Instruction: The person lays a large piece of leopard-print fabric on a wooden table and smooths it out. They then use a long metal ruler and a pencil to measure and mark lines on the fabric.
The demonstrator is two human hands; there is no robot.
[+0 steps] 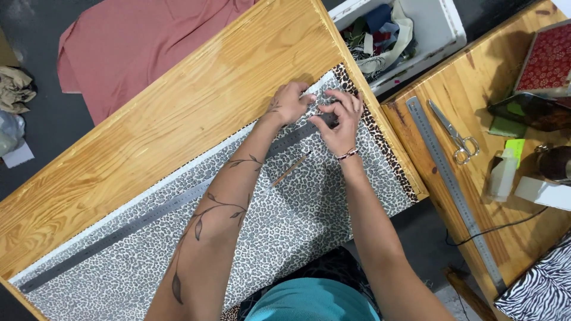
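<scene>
On the side table at 3 o'clock lie a second ruler (452,190) and scissors (455,135); a white box of scraps (440,30) stands at 1 o'clock, a pink cloth (131,41) at 11 o'clock. A pencil (290,170) lies on the fabric between the forearms. The leopard-print fabric (297,220) is grey and white and covers the near half of the wooden table (178,113). The long steel ruler (148,214) lies on it, its long axis running from 8 o'clock to 2 o'clock. The left hand (291,102) presses on the fabric edge, fingers bent. The right hand (340,122) pinches the ruler's far end.
</scene>
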